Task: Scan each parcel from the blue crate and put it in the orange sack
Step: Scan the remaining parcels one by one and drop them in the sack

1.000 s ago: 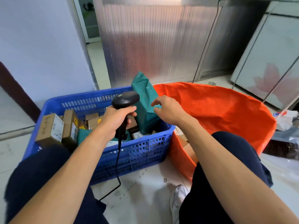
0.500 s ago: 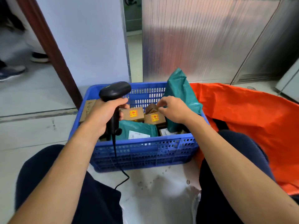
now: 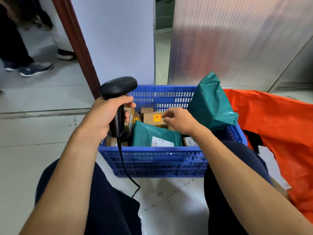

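- The right hand (image 3: 179,122) has left the upright green mailer bag (image 3: 210,102) it reached for a second ago. It now hangs over the middle of the blue crate (image 3: 152,150), above a cardboard box (image 3: 153,118).
- Its fingers are loosely curled with nothing in their grip. Whether the fingertips touch the box I cannot tell.
- The left hand (image 3: 108,116) has kept its place, wrapped around the handle of the black barcode scanner (image 3: 118,86), whose head points over the crate. The scanner's cord (image 3: 128,175) drops down the crate's near wall to the floor.
- The view has swung left, so less of the orange sack (image 3: 274,119) shows and a bystander's shoes (image 3: 35,69) appear at the upper left.
- The upright mailer leans in the crate's right end, crumpled at the top, next to the sack.
- A second green mailer bag (image 3: 149,134) lies flat by the near wall, its white printed label facing up.
- The cardboard box carries a yellow and red sticker, and more small brown boxes crowd around it.
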### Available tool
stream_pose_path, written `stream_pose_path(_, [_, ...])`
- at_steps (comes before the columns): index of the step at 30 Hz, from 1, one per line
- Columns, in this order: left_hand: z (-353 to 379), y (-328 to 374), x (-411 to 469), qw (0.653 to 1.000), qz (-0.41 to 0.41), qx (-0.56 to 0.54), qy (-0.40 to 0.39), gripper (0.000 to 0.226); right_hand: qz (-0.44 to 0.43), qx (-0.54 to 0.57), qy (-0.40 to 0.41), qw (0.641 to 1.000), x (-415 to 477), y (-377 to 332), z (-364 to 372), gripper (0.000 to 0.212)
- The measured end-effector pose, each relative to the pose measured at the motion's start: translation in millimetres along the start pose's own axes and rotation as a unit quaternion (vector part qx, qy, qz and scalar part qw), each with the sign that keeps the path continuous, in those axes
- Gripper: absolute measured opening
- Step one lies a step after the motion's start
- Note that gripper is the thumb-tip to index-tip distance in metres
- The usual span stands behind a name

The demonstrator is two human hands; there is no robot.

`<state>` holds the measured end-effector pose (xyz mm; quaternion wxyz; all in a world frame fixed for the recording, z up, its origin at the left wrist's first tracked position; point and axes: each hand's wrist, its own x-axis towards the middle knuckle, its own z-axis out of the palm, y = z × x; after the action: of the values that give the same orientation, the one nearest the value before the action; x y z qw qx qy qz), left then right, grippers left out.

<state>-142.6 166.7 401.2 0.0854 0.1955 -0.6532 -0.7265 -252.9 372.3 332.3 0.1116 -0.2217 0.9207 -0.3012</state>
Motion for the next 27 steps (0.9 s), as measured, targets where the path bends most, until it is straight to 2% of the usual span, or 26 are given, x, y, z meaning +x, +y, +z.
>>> stream_pose_path(11, [-35,3,17,0.997,0.015,0.002,0.076,0.011,-0.022,0.03,-0.028,0.999,26,-13,26,0.023])
stream_pose_path(27, [-57,1,10,0.994,0.008,0.039,0.103,0.005,-0.053,0.064,-0.055,0.995,49,-51,73,0.025])
